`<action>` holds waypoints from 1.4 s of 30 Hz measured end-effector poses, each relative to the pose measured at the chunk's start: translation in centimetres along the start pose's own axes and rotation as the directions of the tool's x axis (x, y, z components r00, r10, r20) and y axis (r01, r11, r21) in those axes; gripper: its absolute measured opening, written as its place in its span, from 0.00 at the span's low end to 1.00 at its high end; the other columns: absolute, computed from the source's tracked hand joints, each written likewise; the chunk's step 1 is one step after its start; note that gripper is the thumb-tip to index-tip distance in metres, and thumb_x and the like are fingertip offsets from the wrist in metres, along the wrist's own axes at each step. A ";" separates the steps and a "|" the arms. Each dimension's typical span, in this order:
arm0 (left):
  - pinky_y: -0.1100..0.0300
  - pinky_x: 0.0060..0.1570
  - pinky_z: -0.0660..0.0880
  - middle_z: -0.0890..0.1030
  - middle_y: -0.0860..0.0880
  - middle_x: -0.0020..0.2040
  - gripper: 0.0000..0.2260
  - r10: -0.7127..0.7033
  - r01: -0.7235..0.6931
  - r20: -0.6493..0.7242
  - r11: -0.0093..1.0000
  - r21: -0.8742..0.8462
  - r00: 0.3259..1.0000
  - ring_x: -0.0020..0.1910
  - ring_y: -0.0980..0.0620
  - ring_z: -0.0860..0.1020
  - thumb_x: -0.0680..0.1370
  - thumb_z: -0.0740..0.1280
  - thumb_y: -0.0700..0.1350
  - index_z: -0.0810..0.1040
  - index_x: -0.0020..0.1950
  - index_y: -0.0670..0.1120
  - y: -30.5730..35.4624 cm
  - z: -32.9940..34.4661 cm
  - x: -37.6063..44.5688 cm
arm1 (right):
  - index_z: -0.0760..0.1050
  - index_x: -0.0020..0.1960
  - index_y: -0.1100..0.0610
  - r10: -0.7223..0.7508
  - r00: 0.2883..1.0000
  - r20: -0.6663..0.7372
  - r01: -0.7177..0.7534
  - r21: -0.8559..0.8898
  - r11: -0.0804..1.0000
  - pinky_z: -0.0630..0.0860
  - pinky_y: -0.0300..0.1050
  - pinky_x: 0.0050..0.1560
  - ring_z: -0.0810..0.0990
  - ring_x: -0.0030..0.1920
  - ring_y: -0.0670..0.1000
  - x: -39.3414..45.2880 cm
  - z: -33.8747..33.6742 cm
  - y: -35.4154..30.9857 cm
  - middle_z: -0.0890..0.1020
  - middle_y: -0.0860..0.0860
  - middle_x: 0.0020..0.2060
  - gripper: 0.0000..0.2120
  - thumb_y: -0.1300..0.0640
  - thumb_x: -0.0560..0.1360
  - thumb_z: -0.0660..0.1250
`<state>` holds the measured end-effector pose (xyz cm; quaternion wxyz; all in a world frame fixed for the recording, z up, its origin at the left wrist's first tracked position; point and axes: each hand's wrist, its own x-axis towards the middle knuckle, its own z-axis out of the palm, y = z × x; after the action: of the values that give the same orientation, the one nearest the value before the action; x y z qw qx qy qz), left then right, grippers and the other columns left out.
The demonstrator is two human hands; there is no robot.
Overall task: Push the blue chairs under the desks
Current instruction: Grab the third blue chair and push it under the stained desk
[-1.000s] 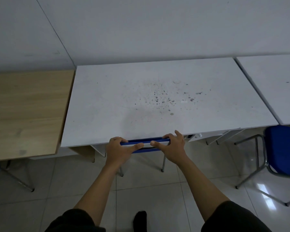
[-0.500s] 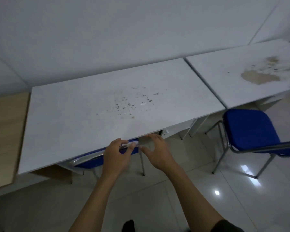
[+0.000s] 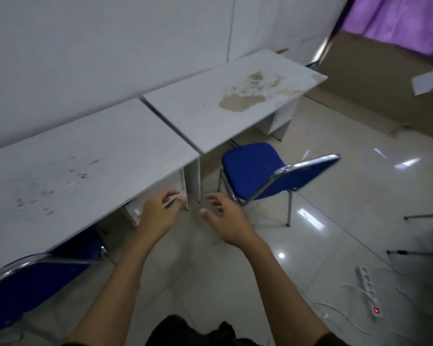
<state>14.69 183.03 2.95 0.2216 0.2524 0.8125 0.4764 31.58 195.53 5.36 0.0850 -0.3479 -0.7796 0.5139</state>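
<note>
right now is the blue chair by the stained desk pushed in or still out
Still out. The blue chair stands on open floor in front of the stained desk, seat fully visible; neither hand touches it.

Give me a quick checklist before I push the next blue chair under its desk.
1. Left hand free: ok, open and holding nothing.
2. Right hand free: ok, fingers spread, empty.
3. Chair on the left tucked in: ok, its seat is under the speckled desk.
4. Chair on the right tucked in: not ok, it stands out from the stained desk, backrest towards you.
5. Floor between you and that chair: ok, bare tiles; the power strip and its cable lie off to the right.
6. Space under the stained desk: cannot tell, mostly hidden by the desktop.
</note>
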 end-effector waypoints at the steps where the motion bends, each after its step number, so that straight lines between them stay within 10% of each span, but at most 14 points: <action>1: 0.52 0.60 0.79 0.87 0.52 0.56 0.09 0.022 -0.022 0.035 1.000 0.006 0.999 0.61 0.50 0.83 0.80 0.73 0.55 0.86 0.56 0.52 1.4 2.2 0.4 | 0.71 0.73 0.46 0.014 1.000 -0.027 -0.014 0.009 1.000 0.75 0.50 0.64 0.75 0.67 0.49 0.2 -1.9 0.9 0.76 0.48 0.68 0.22 0.45 0.80 0.69; 21: 0.56 0.58 0.70 0.79 0.59 0.61 0.15 0.058 -0.099 0.360 0.990 0.097 0.931 0.62 0.57 0.74 0.81 0.69 0.61 0.82 0.63 0.54 17.9 36.0 19.0 | 0.72 0.70 0.45 0.160 0.957 -0.243 -0.157 0.031 0.987 0.72 0.31 0.42 0.78 0.56 0.46 15.4 -32.9 17.2 0.75 0.45 0.62 0.17 0.52 0.82 0.68; 26: 0.56 0.57 0.71 0.78 0.62 0.59 0.10 -0.039 -0.012 0.352 0.990 0.141 0.935 0.62 0.57 0.74 0.80 0.70 0.63 0.81 0.57 0.61 17.5 40.3 21.5 | 0.73 0.70 0.48 0.127 0.968 -0.217 -0.135 -0.023 0.991 0.69 0.42 0.61 0.71 0.64 0.43 20.0 -36.3 20.2 0.74 0.47 0.69 0.18 0.51 0.81 0.69; 32: 0.60 0.48 0.71 0.82 0.60 0.56 0.13 -0.214 0.091 0.291 0.919 0.384 0.932 0.54 0.58 0.78 0.78 0.68 0.67 0.82 0.51 0.59 16.3 44.3 22.4 | 0.79 0.57 0.47 0.060 0.996 -0.062 -0.083 -0.498 0.863 0.55 0.64 0.75 0.78 0.58 0.48 25.8 -39.1 25.7 0.80 0.43 0.57 0.15 0.38 0.80 0.63; 35: 0.57 0.37 0.72 0.84 0.49 0.41 0.24 -0.476 0.389 0.059 0.779 0.492 0.877 0.40 0.52 0.82 0.76 0.67 0.69 0.83 0.42 0.48 15.1 45.5 20.7 | 0.77 0.39 0.47 -0.046 0.999 0.017 0.046 -0.635 0.771 0.73 0.51 0.51 0.78 0.37 0.47 26.8 -39.6 27.8 0.78 0.43 0.34 0.21 0.33 0.76 0.57; 37: 0.57 0.34 0.71 0.80 0.51 0.31 0.27 -0.546 0.528 -0.086 0.739 0.418 0.833 0.34 0.50 0.81 0.73 0.65 0.72 0.79 0.33 0.49 14.9 46.0 19.8 | 0.71 0.33 0.47 -0.136 0.989 0.051 0.137 -0.631 0.764 0.63 0.41 0.31 0.69 0.26 0.43 27.0 -39.8 28.1 0.71 0.43 0.25 0.20 0.35 0.75 0.57; 42: 0.58 0.34 0.72 0.80 0.52 0.27 0.30 -0.553 0.591 -0.224 0.687 0.423 0.802 0.31 0.51 0.80 0.72 0.64 0.74 0.81 0.32 0.48 15.4 47.4 20.1 | 0.72 0.32 0.49 -0.170 0.975 0.144 0.223 -0.609 0.761 0.74 0.42 0.30 0.71 0.26 0.45 28.4 -41.1 29.0 0.73 0.45 0.25 0.20 0.37 0.75 0.58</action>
<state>30.62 233.40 -6.99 0.2586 0.0135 0.9490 0.1799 43.80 250.61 -7.14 -0.0122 -0.2518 -0.9400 0.2300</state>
